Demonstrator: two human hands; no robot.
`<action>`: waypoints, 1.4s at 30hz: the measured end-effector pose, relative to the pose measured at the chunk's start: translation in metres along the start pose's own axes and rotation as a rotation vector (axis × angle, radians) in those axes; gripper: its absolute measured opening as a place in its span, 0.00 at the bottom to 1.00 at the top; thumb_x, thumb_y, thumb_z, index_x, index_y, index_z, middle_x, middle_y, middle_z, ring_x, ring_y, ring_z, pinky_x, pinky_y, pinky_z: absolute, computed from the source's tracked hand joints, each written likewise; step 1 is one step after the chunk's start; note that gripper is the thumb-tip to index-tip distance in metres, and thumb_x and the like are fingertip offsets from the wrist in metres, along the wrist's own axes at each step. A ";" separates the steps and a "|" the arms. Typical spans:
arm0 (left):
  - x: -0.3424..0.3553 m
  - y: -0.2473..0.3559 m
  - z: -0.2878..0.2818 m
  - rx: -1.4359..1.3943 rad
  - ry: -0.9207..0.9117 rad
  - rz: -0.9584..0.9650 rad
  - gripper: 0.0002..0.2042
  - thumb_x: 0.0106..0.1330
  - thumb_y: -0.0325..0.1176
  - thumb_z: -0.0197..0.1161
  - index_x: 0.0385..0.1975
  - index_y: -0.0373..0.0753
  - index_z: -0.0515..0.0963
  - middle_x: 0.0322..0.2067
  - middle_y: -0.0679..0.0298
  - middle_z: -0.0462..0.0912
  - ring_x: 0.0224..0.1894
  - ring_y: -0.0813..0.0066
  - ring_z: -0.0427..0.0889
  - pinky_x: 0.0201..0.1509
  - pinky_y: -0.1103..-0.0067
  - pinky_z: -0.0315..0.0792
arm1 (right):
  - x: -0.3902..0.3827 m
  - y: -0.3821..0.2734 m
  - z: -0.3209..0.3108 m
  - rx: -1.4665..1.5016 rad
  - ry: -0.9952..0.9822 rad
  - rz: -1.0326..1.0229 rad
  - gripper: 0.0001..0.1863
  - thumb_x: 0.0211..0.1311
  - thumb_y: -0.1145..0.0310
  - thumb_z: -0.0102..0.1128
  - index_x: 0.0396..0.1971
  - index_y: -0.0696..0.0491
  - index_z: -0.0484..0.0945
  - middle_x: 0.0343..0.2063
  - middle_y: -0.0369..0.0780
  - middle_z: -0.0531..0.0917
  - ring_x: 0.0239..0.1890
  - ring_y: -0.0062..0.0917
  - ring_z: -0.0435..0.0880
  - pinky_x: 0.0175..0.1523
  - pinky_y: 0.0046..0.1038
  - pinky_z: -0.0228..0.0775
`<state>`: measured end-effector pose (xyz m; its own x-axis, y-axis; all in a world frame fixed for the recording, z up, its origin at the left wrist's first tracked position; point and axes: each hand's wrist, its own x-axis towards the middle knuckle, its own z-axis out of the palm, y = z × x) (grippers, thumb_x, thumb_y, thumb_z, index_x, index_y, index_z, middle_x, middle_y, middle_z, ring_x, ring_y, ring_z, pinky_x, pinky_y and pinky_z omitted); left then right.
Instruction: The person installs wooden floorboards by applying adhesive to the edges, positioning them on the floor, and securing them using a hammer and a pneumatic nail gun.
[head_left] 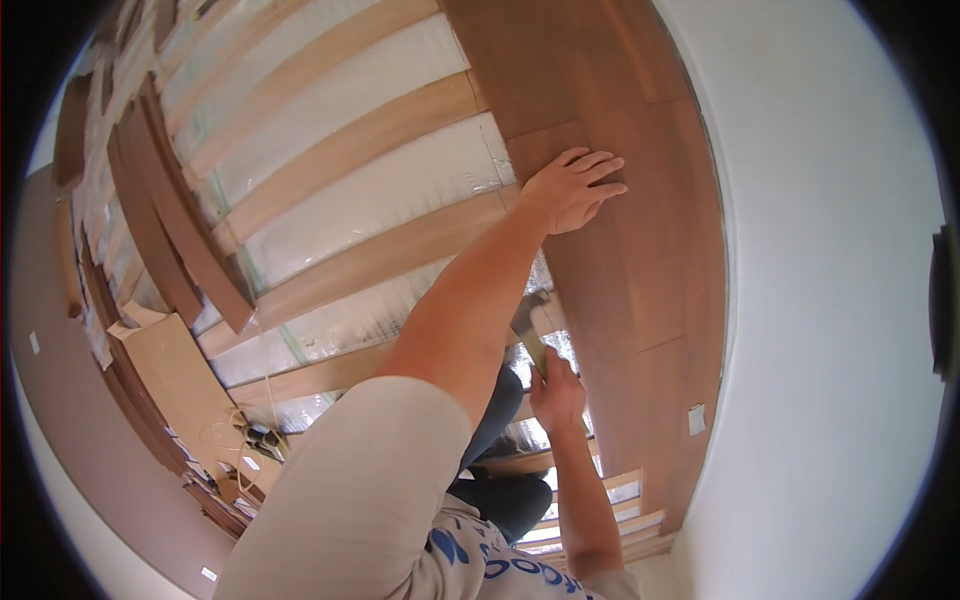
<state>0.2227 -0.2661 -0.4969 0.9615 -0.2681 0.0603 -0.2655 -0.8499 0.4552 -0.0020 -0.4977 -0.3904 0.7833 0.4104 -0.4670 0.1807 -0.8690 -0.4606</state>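
My left hand (575,190) lies on the brown floorboards (640,240), palm down and fingers spread, close to their left edge. My right hand (558,395) is wrapped round the handle of a hammer (536,350). The hammer's head, a little blurred, is beside the left edge of the boards, over the bare joists. Whether it touches the board edge I cannot tell. My bent knees show below and left of the hammer, partly hidden by my left arm.
Pale wooden joists (350,170) alternate with silvery insulation (370,205) on the left. Loose brown planks (165,205) lie across them, near a cardboard piece (175,375) and a corded tool (262,438). A white wall (830,300) borders the boards on the right. A small white patch (696,420) is on them.
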 end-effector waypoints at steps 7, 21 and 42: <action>0.011 -0.005 0.000 -0.109 0.012 -0.017 0.22 0.70 0.37 0.59 0.65 0.56 0.75 0.74 0.71 0.63 0.76 0.71 0.58 0.80 0.67 0.53 | 0.072 0.003 0.025 -0.138 0.108 0.023 0.26 0.65 0.59 0.66 0.62 0.46 0.75 0.36 0.43 0.82 0.31 0.42 0.86 0.32 0.40 0.80; 0.008 -0.010 0.000 -0.098 0.129 0.053 0.23 0.63 0.35 0.64 0.60 0.50 0.79 0.70 0.66 0.69 0.73 0.65 0.65 0.76 0.65 0.60 | -0.025 -0.012 0.001 0.170 0.131 0.130 0.25 0.65 0.64 0.68 0.61 0.51 0.76 0.36 0.45 0.84 0.33 0.42 0.86 0.38 0.39 0.80; -0.046 0.154 0.102 0.310 0.188 0.132 0.22 0.75 0.46 0.54 0.68 0.54 0.73 0.72 0.63 0.68 0.75 0.57 0.63 0.74 0.55 0.59 | -0.459 0.196 0.112 0.593 0.471 1.268 0.20 0.74 0.55 0.56 0.52 0.56 0.75 0.31 0.59 0.84 0.40 0.59 0.84 0.44 0.49 0.76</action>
<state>0.1303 -0.4310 -0.5197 0.9063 -0.3205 0.2755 -0.3687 -0.9183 0.1446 -0.3929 -0.8255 -0.3513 0.3667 -0.7465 -0.5552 -0.9303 -0.2859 -0.2300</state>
